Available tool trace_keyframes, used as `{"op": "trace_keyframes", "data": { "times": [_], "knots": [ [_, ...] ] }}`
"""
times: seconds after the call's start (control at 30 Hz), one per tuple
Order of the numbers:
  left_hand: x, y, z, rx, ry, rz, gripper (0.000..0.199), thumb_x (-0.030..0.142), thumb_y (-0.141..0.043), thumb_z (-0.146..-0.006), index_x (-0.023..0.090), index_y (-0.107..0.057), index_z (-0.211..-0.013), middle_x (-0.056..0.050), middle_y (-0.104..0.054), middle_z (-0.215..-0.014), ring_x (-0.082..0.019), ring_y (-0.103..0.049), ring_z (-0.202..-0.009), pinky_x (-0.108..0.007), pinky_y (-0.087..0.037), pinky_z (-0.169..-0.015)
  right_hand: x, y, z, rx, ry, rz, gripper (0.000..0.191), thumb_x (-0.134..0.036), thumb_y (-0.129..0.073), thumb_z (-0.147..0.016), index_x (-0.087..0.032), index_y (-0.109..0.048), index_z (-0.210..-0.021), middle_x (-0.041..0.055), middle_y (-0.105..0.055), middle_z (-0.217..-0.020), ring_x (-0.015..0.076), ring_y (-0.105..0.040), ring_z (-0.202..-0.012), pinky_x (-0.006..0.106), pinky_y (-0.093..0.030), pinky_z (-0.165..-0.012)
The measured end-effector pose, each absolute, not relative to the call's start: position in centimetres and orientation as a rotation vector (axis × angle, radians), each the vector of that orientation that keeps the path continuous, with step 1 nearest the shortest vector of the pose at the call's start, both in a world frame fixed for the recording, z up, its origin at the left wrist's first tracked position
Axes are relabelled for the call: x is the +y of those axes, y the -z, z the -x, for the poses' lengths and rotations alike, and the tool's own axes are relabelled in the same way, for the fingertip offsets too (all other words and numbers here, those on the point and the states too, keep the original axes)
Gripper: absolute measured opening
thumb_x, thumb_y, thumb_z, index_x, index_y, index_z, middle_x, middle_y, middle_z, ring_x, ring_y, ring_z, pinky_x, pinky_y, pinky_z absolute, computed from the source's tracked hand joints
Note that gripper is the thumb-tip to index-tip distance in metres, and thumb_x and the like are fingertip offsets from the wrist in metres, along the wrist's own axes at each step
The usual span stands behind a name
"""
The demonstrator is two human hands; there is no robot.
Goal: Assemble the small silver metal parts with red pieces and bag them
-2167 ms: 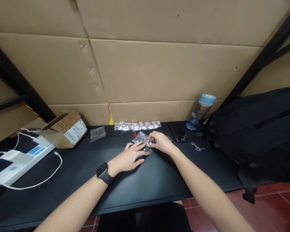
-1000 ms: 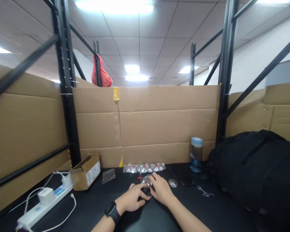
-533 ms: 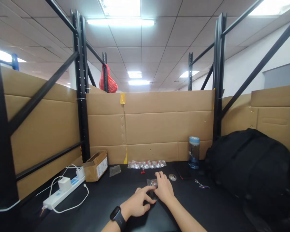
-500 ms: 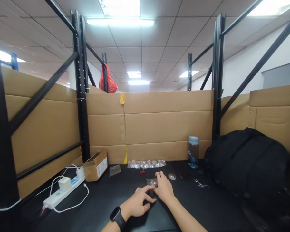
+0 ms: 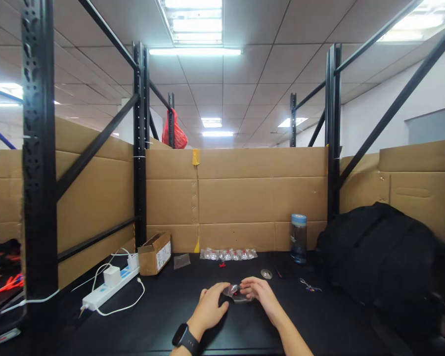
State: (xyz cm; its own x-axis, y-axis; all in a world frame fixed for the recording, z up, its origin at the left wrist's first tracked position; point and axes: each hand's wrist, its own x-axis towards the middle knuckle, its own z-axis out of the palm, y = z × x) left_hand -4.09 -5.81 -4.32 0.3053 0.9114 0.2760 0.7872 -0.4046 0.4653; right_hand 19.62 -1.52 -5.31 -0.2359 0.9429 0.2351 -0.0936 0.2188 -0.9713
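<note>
A small clear plastic bag (image 5: 241,298) lies on the black table between my hands, with a round, shiny clear piece showing a bit of red in it. My left hand (image 5: 209,307), wearing a black watch (image 5: 184,337), rests at the bag's left side, thumb apart from the fingers. From the right, my right hand (image 5: 262,295) reaches over the bag's edge with its fingers stretched and slightly bent. Both sets of fingertips are close to the round piece; whether they touch it is too small to tell.
Behind lie a row of bagged round clear pieces (image 5: 228,254), a small red piece (image 5: 222,265), a clear disc (image 5: 266,273) and a flat clear bag (image 5: 181,261). A cardboard box (image 5: 155,253) and power strip (image 5: 107,291) stand left; a bottle (image 5: 298,238) and black backpack (image 5: 378,262) right.
My hands have moved apart: the left has drawn back from the middle of the bag, and the right has shifted to its right side. The camera view has turned slightly left and up.
</note>
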Motion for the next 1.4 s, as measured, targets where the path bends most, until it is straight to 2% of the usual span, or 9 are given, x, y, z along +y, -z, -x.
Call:
{"op": "trace_keyframes", "data": {
  "times": [0.13, 0.37, 0.47, 0.6, 0.77, 0.93, 1.13, 1.3, 1.4],
  "knots": [
    [-6.4, 4.2, 4.2, 1.679, -0.886, -2.348, 0.06, 0.026, -0.059, -0.083, 0.034, -0.051, -0.142, -0.006, -0.047, -0.152, -0.027, -0.041, -0.139, -0.043, -0.032, -0.109, -2.3, 5.3, -19.5, -1.561, -1.17, 0.806, 0.033, -0.031, -0.071, -0.07, -0.017, -0.072, -0.1, 0.0118, -0.075, -0.1, 0.0279, -0.073, -0.096, 0.038, -0.054, -0.083],
    [-7.1, 3.0, 3.7, 1.441, -1.064, -2.358, 0.016, 0.029, -0.058, -0.091, 0.029, -0.071, -0.1, -0.001, -0.071, -0.104, -0.019, -0.064, -0.093, -0.031, -0.041, -0.088, -2.9, 4.8, -18.9, -1.709, -0.907, 0.906, 0.028, -0.031, -0.08, -0.067, -0.016, -0.073, -0.089, 0.0083, -0.072, -0.088, 0.0218, -0.068, -0.077, 0.03, -0.05, -0.063],
    [-6.6, 3.4, 3.7, 1.391, -1.139, -2.293, 0.017, 0.033, -0.056, -0.093, 0.027, -0.073, -0.094, -0.001, -0.073, -0.099, -0.019, -0.065, -0.092, -0.029, -0.042, -0.086, -3.1, 4.5, -18.8, -1.82, -0.685, 0.948, 0.019, -0.036, -0.073, -0.078, -0.019, -0.078, -0.086, 0.0084, -0.073, -0.095, 0.0203, -0.066, -0.079, 0.03, -0.048, -0.067],
    [-5.9, 4.1, 3.9, 1.415, -1.121, -2.246, 0.027, 0.043, -0.053, -0.094, 0.026, -0.074, -0.089, -0.003, -0.075, -0.096, -0.02, -0.066, -0.093, -0.028, -0.043, -0.087, -3.2, 4.4, -18.9, -1.904, -0.616, 0.923, 0.025, -0.039, -0.064, -0.087, -0.02, -0.078, -0.08, 0.0075, -0.075, -0.091, 0.0224, -0.067, -0.088, 0.032, -0.048, -0.081],
    [-6.0, 3.7, 3.8, 1.563, -1.034, -2.227, 0.045, 0.048, -0.038, -0.099, 0.024, -0.072, -0.084, -0.004, -0.075, -0.091, -0.022, -0.066, -0.095, -0.031, -0.042, -0.091, -2.5, 5.1, -18.8, -1.82, -0.59, 1.093, 0.026, -0.037, -0.058, -0.088, -0.018, -0.072, -0.077, 0.0052, -0.072, -0.078, 0.0217, -0.065, -0.077, 0.031, -0.046, -0.074],
    [-7.0, 2.8, 3.3, 1.431, -1.085, -2.169, 0.033, 0.047, -0.037, -0.1, 0.026, -0.063, -0.107, 0.0, -0.075, -0.093, -0.019, -0.067, -0.093, -0.032, -0.04, -0.093, -2.5, 5.3, -18.4, -1.788, -0.648, 1.062, 0.01, -0.026, -0.063, -0.08, -0.019, -0.068, -0.085, 0.0016, -0.068, -0.072, 0.0158, -0.057, -0.063, 0.027, -0.041, -0.061],
    [-7.5, 2.8, 2.7, 1.401, -1.045, -2.25, 0.049, 0.05, -0.067, -0.082, 0.028, -0.054, -0.125, 0.0, -0.075, -0.092, -0.024, -0.065, -0.102, -0.036, -0.037, -0.094, -3.0, 5.3, -18.4, -1.761, -0.761, 0.943, 0.045, -0.018, -0.066, -0.072, -0.022, -0.057, -0.116, -0.0066, -0.06, -0.064, 0.0105, -0.047, -0.052, 0.023, -0.034, -0.054],
    [-6.8, 3.0, 3.3, 1.406, -1.176, -2.132, 0.032, 0.036, -0.054, -0.092, 0.026, -0.055, -0.123, 0.001, -0.076, -0.087, -0.02, -0.07, -0.096, -0.035, -0.037, -0.094, -2.9, 5.2, -18.5, -1.805, -0.854, 0.9, 0.033, -0.023, -0.064, -0.078, -0.021, -0.059, -0.11, -0.0038, -0.063, -0.071, 0.0125, -0.055, -0.061, 0.025, -0.04, -0.061],
    [-6.8, 2.8, 3.6, 1.428, -1.176, -2.025, 0.034, 0.031, -0.052, -0.092, 0.026, -0.053, -0.125, 0.003, -0.076, -0.082, -0.018, -0.072, -0.089, -0.033, -0.04, -0.094, -2.9, 5.0, -18.5, -1.758, -0.893, 0.911, 0.04, -0.026, -0.064, -0.078, -0.022, -0.053, -0.117, -0.0038, -0.064, -0.071, 0.0144, -0.059, -0.064, 0.026, -0.043, -0.065]
  ]
}}
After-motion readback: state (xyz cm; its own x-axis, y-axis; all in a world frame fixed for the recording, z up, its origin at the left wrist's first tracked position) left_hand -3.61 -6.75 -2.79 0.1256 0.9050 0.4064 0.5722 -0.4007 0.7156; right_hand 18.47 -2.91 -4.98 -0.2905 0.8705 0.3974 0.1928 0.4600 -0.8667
